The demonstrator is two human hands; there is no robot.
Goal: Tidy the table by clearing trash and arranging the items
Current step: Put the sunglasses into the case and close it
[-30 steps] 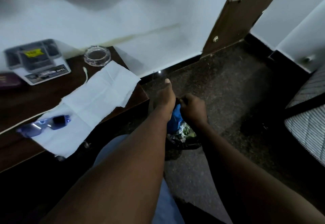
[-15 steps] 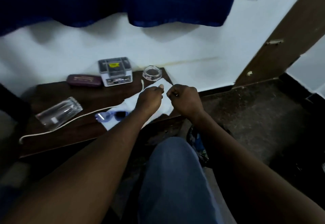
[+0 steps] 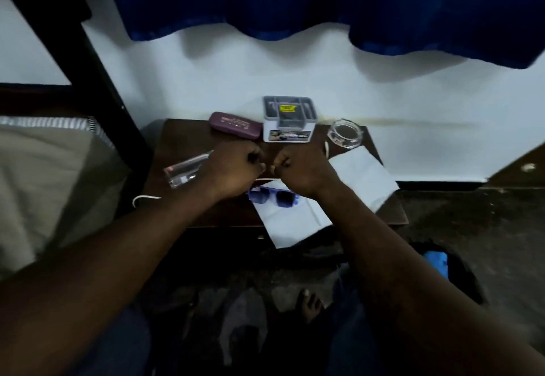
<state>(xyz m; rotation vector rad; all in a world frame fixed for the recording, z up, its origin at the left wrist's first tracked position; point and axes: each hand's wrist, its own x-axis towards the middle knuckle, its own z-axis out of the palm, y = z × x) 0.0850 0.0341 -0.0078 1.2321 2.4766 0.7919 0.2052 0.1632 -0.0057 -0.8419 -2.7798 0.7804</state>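
left hand (image 3: pixel 236 169): fist, fingers curled, nothing visible in it; over mid desk (image 3: pixel 188 136)
right hand (image 3: pixel 303 169): fist too, knuckles just beside the left's
sunglasses (image 3: pixel 274 197): blue, on the white paper (image 3: pixel 362 175), just in front of both hands
paper: desk's right side, overhangs front edge
cable (image 3: pixel 144 198): white, passes under the hands, loops off left edge
clear bottle (image 3: pixel 185 170): on its side, behind left wrist
by wall: maroon case (image 3: pixel 236 125), grey box (image 3: pixel 289 119), glass ashtray (image 3: pixel 345 134)
floor: dark bin (image 3: pixel 466 275), right of desk

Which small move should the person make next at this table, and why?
Probably lower the left hand to the glass and stand it up: it lies on its side near the table edge, right beside that hand, and could roll. Whether that curled hand holds anything, I cannot tell.
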